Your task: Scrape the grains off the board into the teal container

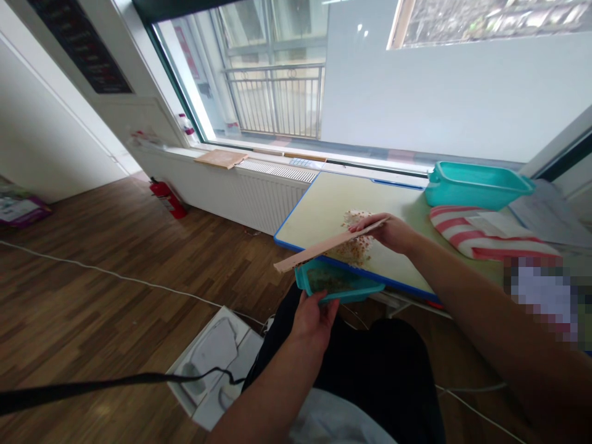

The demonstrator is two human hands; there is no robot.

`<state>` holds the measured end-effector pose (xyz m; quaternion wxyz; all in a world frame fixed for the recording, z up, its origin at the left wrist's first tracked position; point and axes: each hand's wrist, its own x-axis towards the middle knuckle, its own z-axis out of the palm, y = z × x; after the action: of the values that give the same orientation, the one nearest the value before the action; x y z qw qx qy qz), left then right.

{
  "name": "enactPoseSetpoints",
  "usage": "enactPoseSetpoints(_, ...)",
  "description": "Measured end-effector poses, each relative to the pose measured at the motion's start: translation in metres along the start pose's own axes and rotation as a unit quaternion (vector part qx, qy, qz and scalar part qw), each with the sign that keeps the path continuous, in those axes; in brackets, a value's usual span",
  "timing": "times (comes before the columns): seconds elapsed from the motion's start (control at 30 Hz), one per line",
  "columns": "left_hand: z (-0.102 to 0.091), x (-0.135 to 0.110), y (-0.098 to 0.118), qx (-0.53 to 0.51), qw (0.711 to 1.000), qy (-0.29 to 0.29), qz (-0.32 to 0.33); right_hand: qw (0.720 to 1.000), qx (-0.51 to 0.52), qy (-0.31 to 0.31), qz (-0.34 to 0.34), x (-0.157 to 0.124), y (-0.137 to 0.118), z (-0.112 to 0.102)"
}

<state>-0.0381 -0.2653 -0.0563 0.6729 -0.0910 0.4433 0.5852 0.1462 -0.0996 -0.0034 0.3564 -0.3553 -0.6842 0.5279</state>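
My right hand [386, 233] grips a flat strip of cardboard [319, 249], tilted over the front edge of the cutting board [319, 203]. Behind and beneath the strip lies a heap of small brown and whitish bits [354, 250], partly hidden by it. Below the board's blue rim, my left hand [317, 314] holds a shallow teal tray [370, 291] by its near side, thumb over the rim. Some brownish material covers the tray's bottom; I cannot make out what it is.
At the board's right stand a teal basin [481, 185] and a red-and-white striped cloth [481, 231]. A radiator [263, 197] runs under the window. On the wooden floor are a white box [217, 364], a fire extinguisher [167, 197] and a white cable [115, 272].
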Motion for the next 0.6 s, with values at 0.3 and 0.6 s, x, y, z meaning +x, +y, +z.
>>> enactPoseSetpoints(0.3, 0.004, 0.0, -0.01, -0.001, 1.0, -0.009, -0.008, 1.0, -0.017, -0.003, -0.014, -0.017, -0.007, 0.005)
enactPoseSetpoints(0.6, 0.009, -0.004, -0.02, 0.012, 1.0, 0.001, -0.027, 0.998, -0.056, -0.005, -0.011, -0.027, -0.007, 0.004)
